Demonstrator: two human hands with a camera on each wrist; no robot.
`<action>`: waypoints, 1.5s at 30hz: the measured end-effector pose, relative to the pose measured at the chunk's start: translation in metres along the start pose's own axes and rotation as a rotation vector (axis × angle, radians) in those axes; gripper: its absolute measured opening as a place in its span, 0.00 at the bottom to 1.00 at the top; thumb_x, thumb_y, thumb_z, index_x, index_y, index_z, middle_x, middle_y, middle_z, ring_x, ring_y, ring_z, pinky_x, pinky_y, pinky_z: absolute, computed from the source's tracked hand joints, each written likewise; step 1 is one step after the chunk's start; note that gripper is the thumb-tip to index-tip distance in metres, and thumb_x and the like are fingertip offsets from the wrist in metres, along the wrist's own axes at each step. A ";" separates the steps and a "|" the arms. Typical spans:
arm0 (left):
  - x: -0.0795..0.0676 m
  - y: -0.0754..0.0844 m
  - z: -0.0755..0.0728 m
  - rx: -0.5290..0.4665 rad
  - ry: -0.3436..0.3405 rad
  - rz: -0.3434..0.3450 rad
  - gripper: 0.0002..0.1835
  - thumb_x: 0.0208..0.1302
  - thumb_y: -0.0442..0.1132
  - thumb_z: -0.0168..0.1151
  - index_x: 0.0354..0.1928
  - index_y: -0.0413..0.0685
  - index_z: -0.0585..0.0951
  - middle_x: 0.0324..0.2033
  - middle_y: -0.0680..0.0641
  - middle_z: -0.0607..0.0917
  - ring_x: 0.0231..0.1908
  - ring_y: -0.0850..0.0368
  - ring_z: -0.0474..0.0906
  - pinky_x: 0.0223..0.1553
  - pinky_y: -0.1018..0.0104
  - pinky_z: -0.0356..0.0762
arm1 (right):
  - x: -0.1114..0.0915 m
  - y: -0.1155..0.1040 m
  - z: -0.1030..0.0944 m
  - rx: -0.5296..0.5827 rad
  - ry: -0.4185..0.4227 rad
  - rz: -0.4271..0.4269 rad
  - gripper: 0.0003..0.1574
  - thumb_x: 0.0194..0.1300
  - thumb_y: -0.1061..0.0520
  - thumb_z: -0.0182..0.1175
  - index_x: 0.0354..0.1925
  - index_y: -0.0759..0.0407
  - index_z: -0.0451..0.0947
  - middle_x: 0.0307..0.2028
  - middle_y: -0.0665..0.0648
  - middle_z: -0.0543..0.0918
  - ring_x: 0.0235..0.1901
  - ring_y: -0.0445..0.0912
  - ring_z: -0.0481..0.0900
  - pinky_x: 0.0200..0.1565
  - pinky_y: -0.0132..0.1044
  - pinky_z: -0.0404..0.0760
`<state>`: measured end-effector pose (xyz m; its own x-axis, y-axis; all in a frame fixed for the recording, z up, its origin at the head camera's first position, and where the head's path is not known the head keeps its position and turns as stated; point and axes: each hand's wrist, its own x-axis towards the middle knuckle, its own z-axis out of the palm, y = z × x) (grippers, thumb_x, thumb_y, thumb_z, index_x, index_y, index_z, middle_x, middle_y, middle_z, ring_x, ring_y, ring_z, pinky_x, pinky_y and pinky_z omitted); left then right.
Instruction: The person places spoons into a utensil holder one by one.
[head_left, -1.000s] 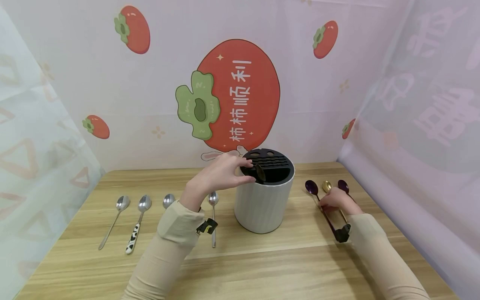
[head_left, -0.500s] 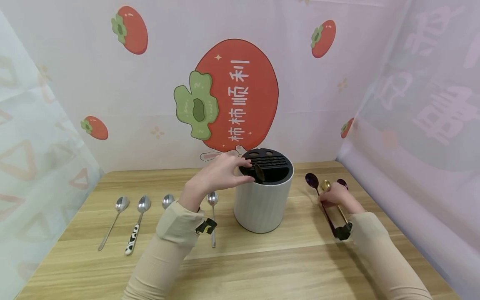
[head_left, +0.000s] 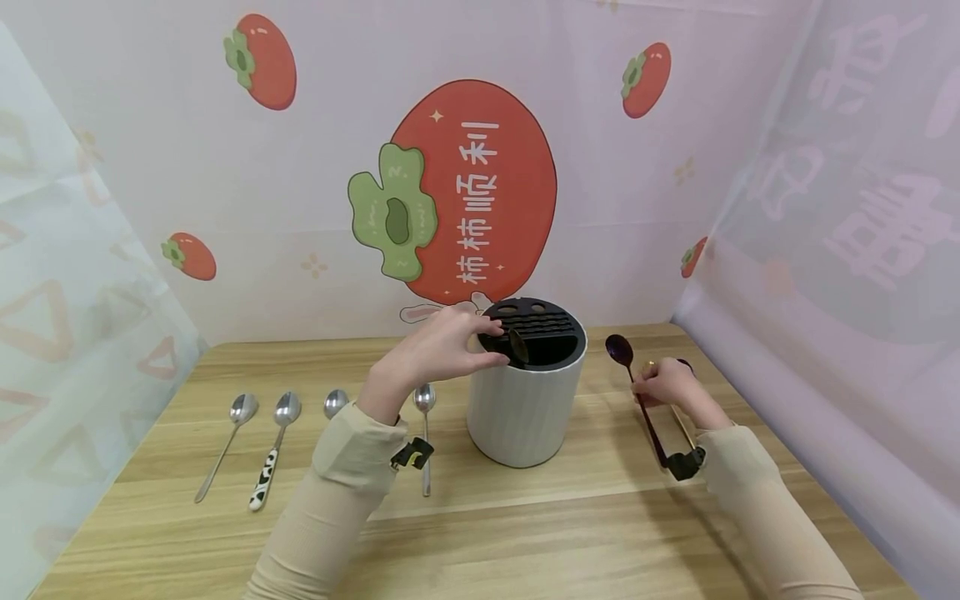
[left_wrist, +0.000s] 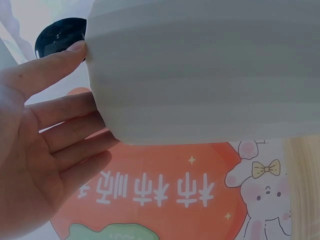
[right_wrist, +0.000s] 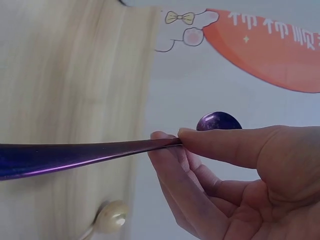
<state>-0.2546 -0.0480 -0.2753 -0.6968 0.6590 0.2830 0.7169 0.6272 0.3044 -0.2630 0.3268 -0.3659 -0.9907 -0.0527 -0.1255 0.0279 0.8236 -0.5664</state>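
Pinching the purple spoon (right_wrist: 100, 156) by its handle with the right grip (head_left: 675, 393), thumb against fingertips, over the right side of the bench (head_left: 555, 542). Bowl pointing away from the body, handle running back toward the wrist; contact between handle end and wood, impossible to tell. Probably light and stiff, hard to break, but glossy and slim enough to twist or slide; best taken hold of mid-handle, with a firm thumb. Across on the left, four silver spoons (head_left: 287, 408), one partly behind the sleeve (head_left: 352, 450). Close beside the purple one, a gold spoon (right_wrist: 112, 216). At the white holder (head_left: 517, 417), resting the left grip (head_left: 442, 342) near the rim, fingers mostly straight; just beside the fingertips, a dark spoon (head_left: 518, 345) bowl-up in the front opening. Farthest off, a backdrop printed with a big red persimmon (head_left: 525, 183).
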 end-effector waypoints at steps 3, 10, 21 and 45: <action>0.000 0.000 0.000 0.001 -0.002 -0.002 0.24 0.57 0.54 0.66 0.53 0.51 0.82 0.49 0.53 0.84 0.54 0.56 0.74 0.52 0.61 0.76 | -0.002 -0.005 -0.001 0.064 -0.009 0.020 0.12 0.63 0.61 0.57 0.34 0.72 0.81 0.26 0.56 0.86 0.24 0.40 0.84 0.35 0.37 0.84; 0.000 0.000 0.000 -0.001 -0.001 -0.004 0.24 0.58 0.54 0.66 0.53 0.51 0.82 0.49 0.53 0.84 0.54 0.56 0.74 0.52 0.61 0.76 | -0.005 -0.016 -0.004 0.144 -0.004 0.043 0.14 0.64 0.61 0.57 0.39 0.74 0.77 0.30 0.62 0.86 0.26 0.42 0.85 0.35 0.38 0.84; 0.000 0.001 -0.001 -0.003 0.005 0.001 0.24 0.57 0.54 0.66 0.53 0.51 0.82 0.49 0.53 0.84 0.53 0.57 0.75 0.50 0.62 0.77 | -0.011 -0.033 -0.010 0.141 0.032 0.003 0.17 0.65 0.60 0.57 0.42 0.77 0.75 0.33 0.66 0.86 0.28 0.44 0.86 0.36 0.37 0.84; -0.001 0.001 -0.002 -0.003 -0.004 -0.004 0.24 0.57 0.54 0.66 0.53 0.51 0.82 0.49 0.53 0.84 0.52 0.57 0.75 0.50 0.63 0.76 | -0.026 -0.067 -0.019 0.129 0.206 -0.137 0.15 0.64 0.60 0.59 0.42 0.74 0.76 0.33 0.65 0.85 0.28 0.42 0.84 0.33 0.33 0.84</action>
<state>-0.2533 -0.0487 -0.2738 -0.6993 0.6585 0.2781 0.7142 0.6282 0.3085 -0.2415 0.2837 -0.3089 -0.9922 -0.0319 0.1207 -0.1049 0.7375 -0.6672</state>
